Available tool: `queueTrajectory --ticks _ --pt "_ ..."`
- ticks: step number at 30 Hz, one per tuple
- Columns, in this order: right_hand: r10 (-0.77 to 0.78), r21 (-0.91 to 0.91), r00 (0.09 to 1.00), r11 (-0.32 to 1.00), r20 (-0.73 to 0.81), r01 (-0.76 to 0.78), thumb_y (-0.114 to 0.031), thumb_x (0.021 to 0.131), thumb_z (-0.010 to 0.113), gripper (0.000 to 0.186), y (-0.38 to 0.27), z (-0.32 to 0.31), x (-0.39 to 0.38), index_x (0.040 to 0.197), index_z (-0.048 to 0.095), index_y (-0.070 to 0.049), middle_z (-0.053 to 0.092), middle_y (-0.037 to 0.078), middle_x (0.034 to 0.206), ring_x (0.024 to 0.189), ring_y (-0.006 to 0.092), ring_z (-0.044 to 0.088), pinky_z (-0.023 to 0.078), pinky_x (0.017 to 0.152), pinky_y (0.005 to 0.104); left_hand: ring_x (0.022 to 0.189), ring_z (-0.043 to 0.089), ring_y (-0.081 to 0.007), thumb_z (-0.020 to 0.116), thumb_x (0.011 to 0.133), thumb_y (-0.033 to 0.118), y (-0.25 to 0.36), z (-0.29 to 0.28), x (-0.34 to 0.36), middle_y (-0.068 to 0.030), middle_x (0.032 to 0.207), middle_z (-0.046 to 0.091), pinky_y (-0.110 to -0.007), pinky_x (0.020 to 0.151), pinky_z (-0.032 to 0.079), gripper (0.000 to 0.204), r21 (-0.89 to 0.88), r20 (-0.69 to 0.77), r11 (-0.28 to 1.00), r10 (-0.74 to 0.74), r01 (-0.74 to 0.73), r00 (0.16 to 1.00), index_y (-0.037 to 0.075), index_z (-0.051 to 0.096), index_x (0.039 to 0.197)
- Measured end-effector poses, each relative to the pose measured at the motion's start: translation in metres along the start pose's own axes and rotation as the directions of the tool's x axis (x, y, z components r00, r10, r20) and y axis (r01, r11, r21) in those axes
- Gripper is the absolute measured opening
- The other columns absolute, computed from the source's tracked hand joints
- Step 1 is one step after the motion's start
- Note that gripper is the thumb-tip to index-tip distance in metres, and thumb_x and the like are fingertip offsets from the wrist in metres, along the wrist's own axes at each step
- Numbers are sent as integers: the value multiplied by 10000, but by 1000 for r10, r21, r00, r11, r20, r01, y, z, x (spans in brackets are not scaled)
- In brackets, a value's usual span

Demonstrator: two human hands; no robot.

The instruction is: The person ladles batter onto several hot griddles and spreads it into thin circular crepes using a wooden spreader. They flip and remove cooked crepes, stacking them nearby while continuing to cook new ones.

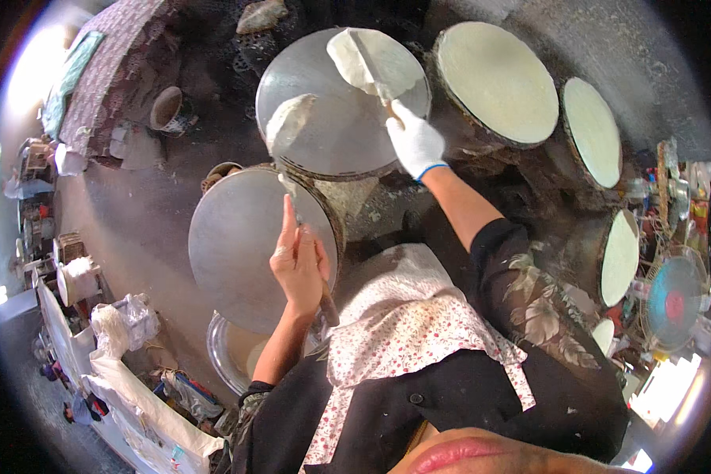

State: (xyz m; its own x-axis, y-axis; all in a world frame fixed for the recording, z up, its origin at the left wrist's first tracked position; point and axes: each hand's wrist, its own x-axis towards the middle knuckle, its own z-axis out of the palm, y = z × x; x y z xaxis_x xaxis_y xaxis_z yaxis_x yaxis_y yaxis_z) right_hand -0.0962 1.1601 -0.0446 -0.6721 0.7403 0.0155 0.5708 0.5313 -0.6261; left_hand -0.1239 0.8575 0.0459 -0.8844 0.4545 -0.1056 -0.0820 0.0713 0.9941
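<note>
My right hand [413,139], in a white glove, grips a spatula [367,62] with pale batter [347,55] spread around its blade over the upper grey round griddle [344,138]. My left hand [299,262], bare, is closed on a second long-handled spatula [329,306] with its index finger stretched along it. That spatula's far end lies over the upper griddle's lower left, where another pale smear [292,122] shows. The lower grey round griddle [229,237] is under my left hand.
Pale-coated rounds [494,79] [592,133] [618,257] curve along the right, near a fan [674,300]. A steel basin [221,355] sits below the lower griddle. A bucket [171,109] stands upper left. A long white-covered table [142,419] with bundles runs along the lower left.
</note>
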Motion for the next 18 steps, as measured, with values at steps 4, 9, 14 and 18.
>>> queueTrajectory --ticks 4,9,14,18 --pt "181 -32 983 983 -16 -181 -414 1028 542 496 8 4 5 1476 611 -214 748 234 1070 914 422 735 561 805 512 486 421 -17 477 1071 -33 4 -13 -9 53 627 501 -201 441 350 569 65 -30 997 55 -53 998 10 376 1630" --pt "-229 -94 973 970 -31 225 -388 1021 541 464 9 20 19 1459 586 -242 720 242 816 734 457 705 534 698 568 468 410 -18 461 1053 -66 -2 -13 -11 45 606 489 -203 429 334 583 -4 -42 991 132 -132 990 9 386 1626" --pt "49 -170 998 984 -33 -54 -327 1024 532 427 17 20 27 1440 557 -235 705 222 743 681 435 701 525 642 574 462 402 -26 457 1057 -57 -1 -13 -17 33 603 490 -208 422 331 578 11 -57 995 101 -100 993 6 383 1626" --pt "-254 -142 960 953 116 269 -334 1020 530 458 -3 21 38 1473 527 -260 721 202 762 695 453 702 522 679 590 460 399 -31 457 1065 -39 8 -4 -21 28 604 497 -213 420 339 580 16 -100 1000 16 -14 995 18 369 1635"
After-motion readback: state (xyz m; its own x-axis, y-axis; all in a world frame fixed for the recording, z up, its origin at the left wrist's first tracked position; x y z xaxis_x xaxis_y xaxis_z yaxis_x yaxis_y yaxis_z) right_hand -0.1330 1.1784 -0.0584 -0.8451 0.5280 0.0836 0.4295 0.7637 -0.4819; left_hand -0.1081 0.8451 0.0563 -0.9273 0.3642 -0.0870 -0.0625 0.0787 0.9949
